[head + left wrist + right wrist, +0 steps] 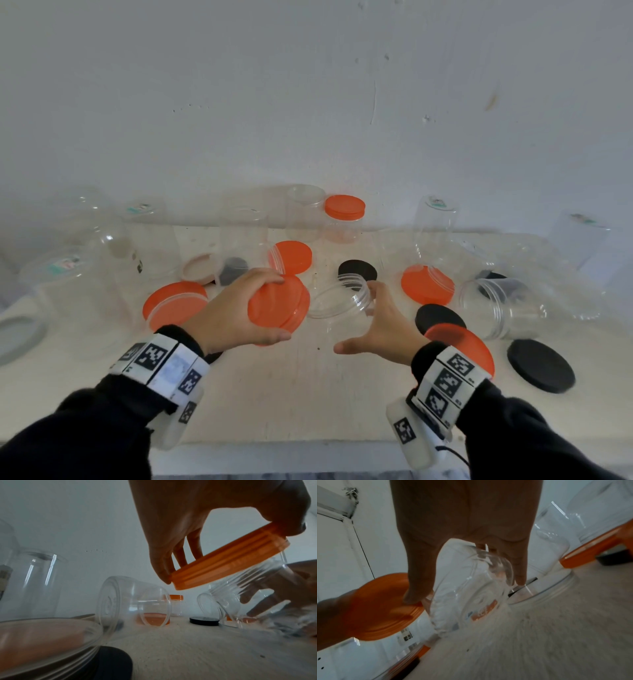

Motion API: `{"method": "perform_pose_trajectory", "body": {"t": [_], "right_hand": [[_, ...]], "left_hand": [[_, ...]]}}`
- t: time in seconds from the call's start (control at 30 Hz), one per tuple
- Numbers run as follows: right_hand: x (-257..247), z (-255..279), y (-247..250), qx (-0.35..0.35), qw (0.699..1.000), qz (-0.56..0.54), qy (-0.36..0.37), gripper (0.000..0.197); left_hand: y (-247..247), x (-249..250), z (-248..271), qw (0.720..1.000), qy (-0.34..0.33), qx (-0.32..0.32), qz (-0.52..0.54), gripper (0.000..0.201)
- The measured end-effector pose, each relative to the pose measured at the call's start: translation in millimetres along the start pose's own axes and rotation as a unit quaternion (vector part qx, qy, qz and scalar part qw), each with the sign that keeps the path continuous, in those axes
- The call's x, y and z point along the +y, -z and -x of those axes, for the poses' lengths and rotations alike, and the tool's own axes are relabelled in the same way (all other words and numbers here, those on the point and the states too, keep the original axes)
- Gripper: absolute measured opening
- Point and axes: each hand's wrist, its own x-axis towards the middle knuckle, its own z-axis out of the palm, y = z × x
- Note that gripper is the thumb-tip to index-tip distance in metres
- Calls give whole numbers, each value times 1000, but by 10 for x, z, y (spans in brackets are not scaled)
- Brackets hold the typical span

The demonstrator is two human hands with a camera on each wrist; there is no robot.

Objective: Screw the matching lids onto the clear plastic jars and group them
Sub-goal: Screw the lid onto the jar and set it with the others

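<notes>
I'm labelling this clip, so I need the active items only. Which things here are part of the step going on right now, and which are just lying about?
In use:
left hand gripping orange lid
right hand holding tilted clear jar

Lying about:
capped jar by the wall
black lid
jar on its side
loose orange lid

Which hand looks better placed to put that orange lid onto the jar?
The left hand, probably. It already grips the orange lid right beside the clear jar's open mouth, while the right hand holds that jar tilted toward it, so it looks busy steadying.
</notes>
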Motion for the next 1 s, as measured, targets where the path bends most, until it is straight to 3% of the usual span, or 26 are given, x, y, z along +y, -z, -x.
{"method": "perform_pose_trajectory", "body": {"t": [0.27,0.43,0.57,0.9,1.0], "right_hand": [[-27,67,-242,-47,997,-53,-10,116],[-36,82,-240,-58,995,-75,-17,108],[-11,79,-260,-50,995,-83,-19,105],[6,98,-332,-49,993,-104,-14,98],[31,97,-348,-46,993,-109,-19,99]], "left_hand": [[-30,54,40,999,-26,19,5,85],[-62,55,62,1000,-26,11,3,89],[-77,84,77,999,-32,11,-6,82],[-202,92,16,996,-64,-7,-54,100],[-238,123,-12,995,-72,-12,-68,97]]}}
